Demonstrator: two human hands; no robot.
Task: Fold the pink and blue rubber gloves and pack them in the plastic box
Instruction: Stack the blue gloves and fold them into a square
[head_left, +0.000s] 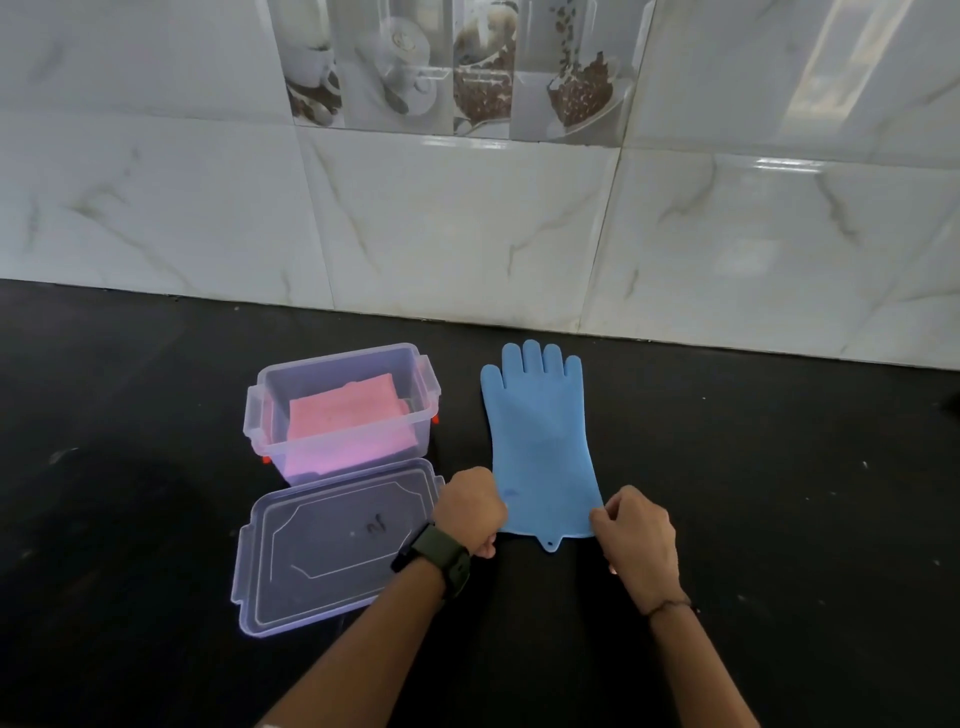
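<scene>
No legible text, brand, number or sign appears in this view. The lid (332, 545), lying near-left on the counter, carries a small dark mark at its centre; its form cannot be resolved as characters. The far decorative wall tile (457, 67) shows printed cups and coffee beans only, with no readable lettering.

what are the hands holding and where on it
Both hands grip the blue glove at its cuff end: left hand on the left corner, right hand on the right corner.

Two gloves (540, 441), one box (340, 410), one lid (332, 551)
</scene>
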